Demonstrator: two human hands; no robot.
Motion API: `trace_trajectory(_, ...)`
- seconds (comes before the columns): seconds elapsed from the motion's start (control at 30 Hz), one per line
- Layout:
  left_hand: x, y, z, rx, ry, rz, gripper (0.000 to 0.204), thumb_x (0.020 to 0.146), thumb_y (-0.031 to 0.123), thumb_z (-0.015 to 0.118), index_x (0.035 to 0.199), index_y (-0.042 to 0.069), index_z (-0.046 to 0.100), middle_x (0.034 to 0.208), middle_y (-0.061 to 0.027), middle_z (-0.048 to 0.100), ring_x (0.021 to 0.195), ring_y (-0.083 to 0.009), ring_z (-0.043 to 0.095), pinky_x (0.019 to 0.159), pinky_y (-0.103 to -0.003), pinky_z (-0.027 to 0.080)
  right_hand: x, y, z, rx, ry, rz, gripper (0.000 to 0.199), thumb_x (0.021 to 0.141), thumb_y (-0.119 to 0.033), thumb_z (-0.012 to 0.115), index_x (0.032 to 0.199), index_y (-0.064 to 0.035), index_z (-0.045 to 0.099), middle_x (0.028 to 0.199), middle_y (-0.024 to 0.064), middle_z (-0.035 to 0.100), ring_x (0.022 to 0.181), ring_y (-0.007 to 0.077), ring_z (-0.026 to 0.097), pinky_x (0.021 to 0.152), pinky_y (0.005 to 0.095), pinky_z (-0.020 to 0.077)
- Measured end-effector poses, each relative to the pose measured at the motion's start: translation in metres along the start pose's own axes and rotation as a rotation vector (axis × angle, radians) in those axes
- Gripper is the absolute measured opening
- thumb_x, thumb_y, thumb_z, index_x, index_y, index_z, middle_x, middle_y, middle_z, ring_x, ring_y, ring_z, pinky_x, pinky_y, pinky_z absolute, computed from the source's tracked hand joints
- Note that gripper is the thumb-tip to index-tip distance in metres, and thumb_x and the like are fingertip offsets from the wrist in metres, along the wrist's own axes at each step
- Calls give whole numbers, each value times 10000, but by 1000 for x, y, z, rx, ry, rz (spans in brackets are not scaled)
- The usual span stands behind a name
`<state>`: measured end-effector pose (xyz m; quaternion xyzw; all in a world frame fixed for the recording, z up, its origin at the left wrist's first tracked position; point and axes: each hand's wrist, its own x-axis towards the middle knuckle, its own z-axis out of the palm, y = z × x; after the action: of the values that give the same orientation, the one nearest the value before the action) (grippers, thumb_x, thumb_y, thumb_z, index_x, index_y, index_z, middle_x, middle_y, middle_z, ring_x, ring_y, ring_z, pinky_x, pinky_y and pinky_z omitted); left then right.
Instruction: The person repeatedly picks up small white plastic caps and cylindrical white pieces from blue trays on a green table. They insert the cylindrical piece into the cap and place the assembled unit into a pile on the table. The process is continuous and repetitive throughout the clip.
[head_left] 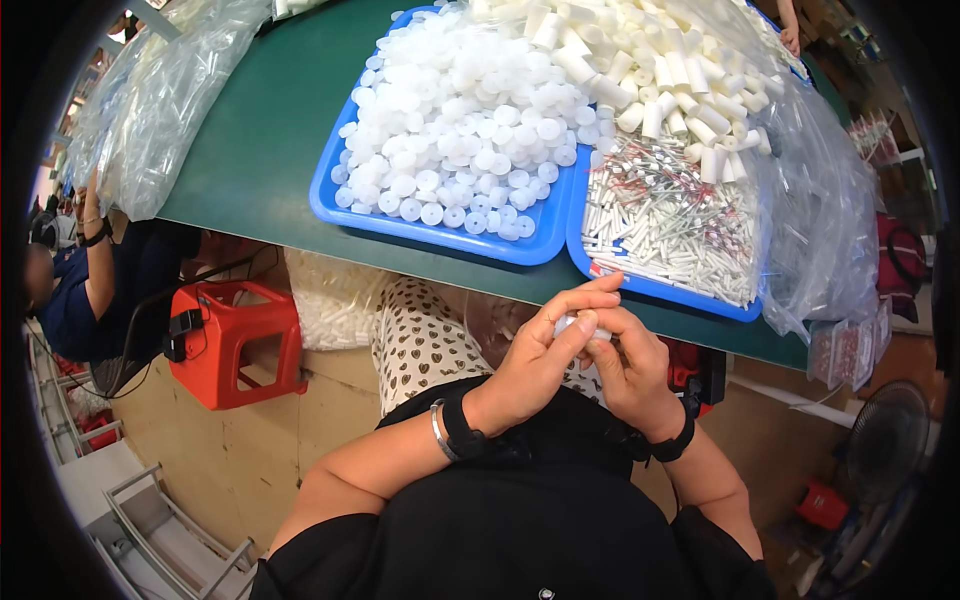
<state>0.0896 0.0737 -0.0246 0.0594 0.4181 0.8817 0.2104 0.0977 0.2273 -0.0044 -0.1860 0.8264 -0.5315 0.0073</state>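
Presently, a small white piece (565,324) is held between the two hands, in front of the tabletop (255,160) edge. It is pinched by the left hand (535,362) and the right hand (636,380), both narrowed around it; most of its shape is hidden by the fingers. The near rim of the right blue tray (700,304) is partly overlapped in view by the left fingertips; contact cannot be told. That tray is filled with thin white rods (640,225), among which red strands are mixed. The left blue tray (420,236), set just beside it, is heaped with translucent discs (450,130). Behind, white cylinders (690,75) are piled, spilling up to discs and rods. The right side is crowded by a clear plastic sheet (820,200), the far left by a clear bag (170,100). On the floor, a red stool (235,345) is seen at left, a fan (888,440) at right. A co-worker's hand (790,40) is glimpsed at upper right.
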Motion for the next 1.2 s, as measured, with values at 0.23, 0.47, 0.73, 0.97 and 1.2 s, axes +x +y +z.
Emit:
trace_trajectory(0.23, 6, 8, 0, -305, 27, -105, 490, 1061, 299, 300, 1448, 6, 365, 1500, -151, 389, 1378, -239, 378, 1147, -379, 286, 15, -3, 9, -179, 114, -203, 272, 875, -4, 647, 1128, 6, 545, 997, 141, 623, 743, 256, 647, 654, 345, 533)
trace_trajectory(0.47, 5, 12, -7, -481, -2, -257, 524, 1048, 318, 331, 1467, 5, 333, 1542, -121, 333, 1413, -249, 324, 1157, -393, 283, 21, 9, -2, -566, 69, -422, 290, 835, -77, 682, 1093, 3, 578, 901, 132, 624, 723, 294, 634, 580, 377, 502)
trace_trajectory(0.73, -3, 1, -3, -654, 18, -132, 398, 1050, 360, 374, 1334, 100, 475, 1528, -64, 344, 1432, -287, 283, 1176, -432, 269, 17, -1, 20, -469, 64, -298, 216, 867, -61, 644, 1057, 14, 575, 876, 143, 630, 687, 316, 641, 578, 385, 508)
trace_trajectory(0.97, 3, 17, -5, -555, 92, -172, 479, 1052, 438, 309, 1378, 106, 427, 1490, -96, 391, 1379, -283, 367, 1161, -432, 291, 24, -4, 28, -364, 153, -218, 289, 875, -76, 647, 1119, 23, 529, 893, 161, 613, 693, 342, 639, 577, 412, 518)
trace_trajectory(1.2, -1, 3, 0, -456, 38, -83, 515, 1049, 453, 296, 1408, 91, 374, 1499, -101, 376, 1363, -290, 388, 1141, -436, 329, 15, -7, 30, -487, 75, -183, 239, 899, -50, 624, 1100, 26, 518, 885, 163, 608, 687, 366, 632, 567, 412, 497)
